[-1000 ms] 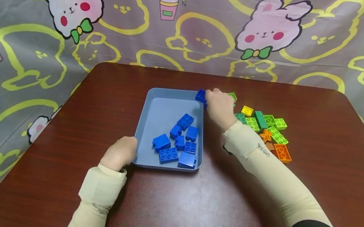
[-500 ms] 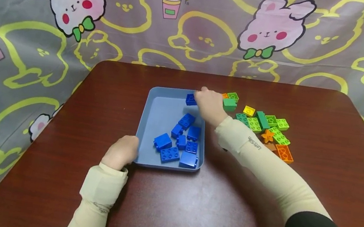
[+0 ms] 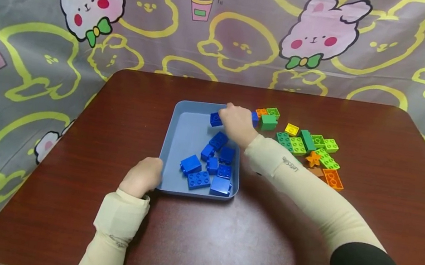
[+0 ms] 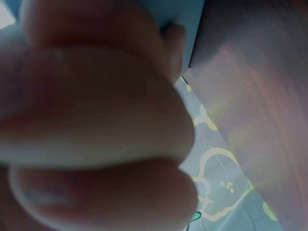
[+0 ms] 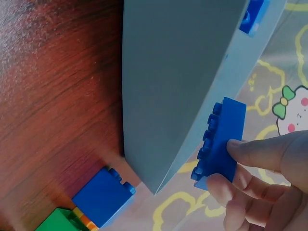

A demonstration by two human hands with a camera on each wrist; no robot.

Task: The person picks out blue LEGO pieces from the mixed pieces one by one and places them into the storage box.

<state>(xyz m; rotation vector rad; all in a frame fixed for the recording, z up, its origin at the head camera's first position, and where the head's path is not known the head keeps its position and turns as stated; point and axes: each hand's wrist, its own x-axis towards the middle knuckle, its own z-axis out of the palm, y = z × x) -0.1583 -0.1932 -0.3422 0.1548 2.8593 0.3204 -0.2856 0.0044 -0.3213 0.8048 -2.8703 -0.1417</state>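
Observation:
In the head view a grey-blue tray (image 3: 181,134) lies on the table, with several blue toy bricks (image 3: 199,180) in its near right part. My right hand (image 3: 237,123) is over the tray's far right side. It pinches a long blue brick (image 5: 225,137) between thumb and fingers; the studs show in the right wrist view. With curled fingers my left hand (image 3: 143,174) holds the tray's near left corner. Its fingers (image 4: 96,106) fill much of the left wrist view, so the grip itself is partly hidden.
Right of the tray, several green, yellow and orange bricks (image 3: 297,145) lie loose on the brown table (image 3: 261,249). Another blue brick (image 5: 103,196) stands outside the tray beside a green one (image 5: 60,221). A patterned curtain (image 3: 238,40) hangs behind the table.
My right hand has carried the long blue brick left, from the tray's far right corner to above its inside. A blue brick behind it has come into view. The left hand stays put.

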